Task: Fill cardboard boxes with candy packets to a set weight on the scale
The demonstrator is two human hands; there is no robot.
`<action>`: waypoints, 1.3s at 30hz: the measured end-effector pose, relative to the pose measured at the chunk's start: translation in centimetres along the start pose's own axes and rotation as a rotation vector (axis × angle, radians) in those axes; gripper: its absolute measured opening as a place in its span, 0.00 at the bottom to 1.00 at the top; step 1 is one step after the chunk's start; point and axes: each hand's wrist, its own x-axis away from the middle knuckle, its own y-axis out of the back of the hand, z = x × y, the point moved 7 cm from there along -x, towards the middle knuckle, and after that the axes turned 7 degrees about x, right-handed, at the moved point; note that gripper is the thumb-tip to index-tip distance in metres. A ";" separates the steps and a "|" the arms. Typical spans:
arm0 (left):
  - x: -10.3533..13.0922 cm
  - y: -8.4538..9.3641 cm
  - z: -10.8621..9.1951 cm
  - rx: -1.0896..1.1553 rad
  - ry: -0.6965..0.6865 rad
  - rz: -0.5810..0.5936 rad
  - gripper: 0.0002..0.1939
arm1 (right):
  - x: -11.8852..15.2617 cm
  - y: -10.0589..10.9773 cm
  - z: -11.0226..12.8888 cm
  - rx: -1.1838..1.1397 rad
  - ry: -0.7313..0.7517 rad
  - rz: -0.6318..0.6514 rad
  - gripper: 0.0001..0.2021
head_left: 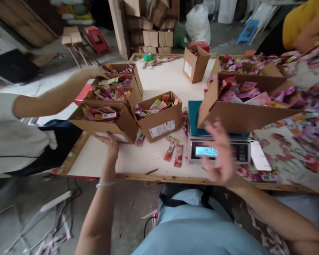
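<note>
My left hand (109,143) rests with stretched fingers against the front of a cardboard carton (101,125) filled with small pink and green sachets. Blurred by motion, my right hand (219,156) hovers in front of the digital scale (240,150), its fingers apart and holding nothing. It covers part of the lit display. On the scale's teal plate (195,117) sits a large cardboard carton (244,117) full of pink and purple sachets. Another filled carton (162,125) with a white label stands between my hands. Several loose sachets (178,156) lie before it.
A co-worker's arm (55,88) reaches to the cartons at the left. At right, a gloved hand (295,173) and another person in yellow (305,21) are by a sachet heap (311,117). A phone (259,156) touches the scale's side. Green tape (148,56) lies at the back.
</note>
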 end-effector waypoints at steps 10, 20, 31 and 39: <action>7.3 -4.9 -14.1 0.030 -0.845 -0.253 0.48 | 8.2 24.2 -23.8 0.431 -0.508 -0.643 0.25; 6.0 -20.9 -23.8 0.364 -0.779 0.563 0.72 | -5.1 20.7 -20.7 0.428 -0.395 -0.406 0.10; 7.0 -26.9 -27.6 0.609 -0.720 0.787 0.75 | -15.0 6.7 -18.0 0.320 -0.266 0.876 0.18; 7.1 -26.4 -27.1 0.652 -0.683 0.772 0.72 | -16.6 10.1 -19.4 0.225 -0.293 0.527 0.32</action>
